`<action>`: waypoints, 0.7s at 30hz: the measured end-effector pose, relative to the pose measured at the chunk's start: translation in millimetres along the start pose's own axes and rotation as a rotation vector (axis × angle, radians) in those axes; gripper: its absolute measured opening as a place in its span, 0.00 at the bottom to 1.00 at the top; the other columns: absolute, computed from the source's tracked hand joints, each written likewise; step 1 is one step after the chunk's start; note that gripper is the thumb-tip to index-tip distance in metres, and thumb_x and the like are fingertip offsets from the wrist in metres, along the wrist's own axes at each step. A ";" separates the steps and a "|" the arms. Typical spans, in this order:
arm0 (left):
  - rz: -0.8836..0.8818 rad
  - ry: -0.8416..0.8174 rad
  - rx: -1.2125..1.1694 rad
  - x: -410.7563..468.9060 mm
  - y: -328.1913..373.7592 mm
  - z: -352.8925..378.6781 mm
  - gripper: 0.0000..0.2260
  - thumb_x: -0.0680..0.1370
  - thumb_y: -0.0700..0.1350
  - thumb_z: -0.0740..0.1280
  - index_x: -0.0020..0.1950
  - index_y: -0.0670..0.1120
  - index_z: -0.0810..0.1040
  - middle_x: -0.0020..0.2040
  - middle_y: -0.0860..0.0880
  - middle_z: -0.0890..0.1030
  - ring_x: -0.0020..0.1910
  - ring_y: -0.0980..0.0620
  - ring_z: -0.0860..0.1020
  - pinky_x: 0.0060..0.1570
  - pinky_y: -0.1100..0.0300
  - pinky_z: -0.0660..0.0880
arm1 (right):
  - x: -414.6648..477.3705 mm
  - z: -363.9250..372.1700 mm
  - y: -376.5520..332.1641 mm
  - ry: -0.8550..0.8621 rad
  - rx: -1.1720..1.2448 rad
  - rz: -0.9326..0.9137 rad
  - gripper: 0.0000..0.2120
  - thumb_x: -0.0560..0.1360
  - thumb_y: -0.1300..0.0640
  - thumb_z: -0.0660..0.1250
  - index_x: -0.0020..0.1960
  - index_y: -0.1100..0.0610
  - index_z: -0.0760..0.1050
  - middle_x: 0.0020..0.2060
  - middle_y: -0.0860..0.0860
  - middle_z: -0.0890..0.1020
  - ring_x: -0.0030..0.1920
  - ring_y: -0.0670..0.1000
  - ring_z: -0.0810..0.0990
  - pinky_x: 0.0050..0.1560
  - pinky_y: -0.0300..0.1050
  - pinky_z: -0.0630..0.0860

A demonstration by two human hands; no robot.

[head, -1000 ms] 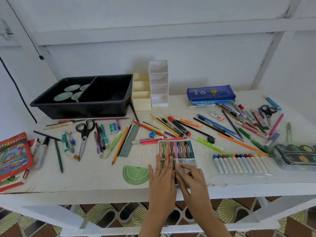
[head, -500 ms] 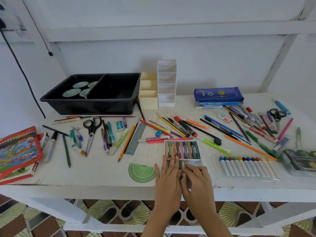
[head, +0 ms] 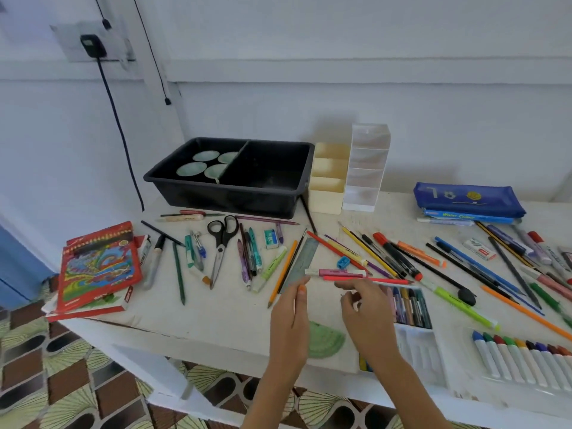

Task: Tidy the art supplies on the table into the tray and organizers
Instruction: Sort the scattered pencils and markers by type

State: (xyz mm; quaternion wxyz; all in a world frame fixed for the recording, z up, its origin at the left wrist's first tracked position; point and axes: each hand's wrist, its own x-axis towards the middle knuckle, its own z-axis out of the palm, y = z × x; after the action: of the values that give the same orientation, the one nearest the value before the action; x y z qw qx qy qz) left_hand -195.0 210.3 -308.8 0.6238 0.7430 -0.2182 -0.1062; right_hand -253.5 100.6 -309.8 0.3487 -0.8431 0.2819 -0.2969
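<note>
My left hand [head: 290, 320] reaches over the table's front edge with straight fingers, its tips at the near end of the grey ruler [head: 305, 258]. My right hand [head: 366, 311] hovers with curled fingers just left of the open crayon box [head: 410, 305], below a pink marker [head: 337, 272] and a red pencil [head: 365, 278]. Whether it holds anything is unclear. The black tray [head: 235, 196] stands at the back, with a cream organizer [head: 328, 193] and a white organizer [head: 365, 181] to its right. A green protractor [head: 326, 340] lies between my wrists.
Black scissors [head: 221, 239], pens and pencils are scattered left of the ruler. Red colouring books [head: 99, 270] overhang the left corner. Markers and pencils crowd the right side, near a blue pencil case [head: 467, 201] and a row of white paint sticks [head: 526, 357].
Both hands have lifted off the crayon box and moved up and left toward the ruler and pink marker. The view has swung left and closer.
</note>
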 end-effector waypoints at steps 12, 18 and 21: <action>0.119 0.115 0.448 107.1 -53.3 -58.8 0.16 0.81 0.42 0.57 0.69 0.47 0.69 0.68 0.50 0.72 0.69 0.54 0.66 0.69 0.54 0.63 | 94.1 93.0 -38.8 -0.218 0.004 0.067 0.11 0.76 0.64 0.62 0.53 0.56 0.80 0.48 0.50 0.82 0.41 0.43 0.77 0.42 0.32 0.73; 0.134 0.022 0.594 127.4 -79.9 -64.8 0.23 0.80 0.53 0.50 0.75 0.50 0.59 0.76 0.53 0.56 0.73 0.63 0.44 0.69 0.69 0.35 | 120.9 121.3 -40.1 -0.147 -0.185 0.111 0.12 0.78 0.59 0.62 0.59 0.56 0.78 0.54 0.52 0.80 0.55 0.49 0.76 0.55 0.42 0.74; 0.101 0.022 0.585 129.1 -81.8 -64.2 0.31 0.75 0.62 0.44 0.76 0.51 0.57 0.77 0.54 0.53 0.73 0.64 0.42 0.68 0.70 0.32 | 128.1 132.8 -39.6 -0.141 -0.325 0.139 0.12 0.78 0.54 0.63 0.57 0.57 0.78 0.53 0.53 0.79 0.57 0.51 0.75 0.53 0.43 0.74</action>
State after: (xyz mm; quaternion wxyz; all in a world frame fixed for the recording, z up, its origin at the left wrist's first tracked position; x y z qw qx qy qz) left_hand -37.8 218.2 -360.8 0.3899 0.8806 -0.2694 0.0008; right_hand -65.1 92.8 -318.1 0.2465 -0.8854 0.3587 -0.1629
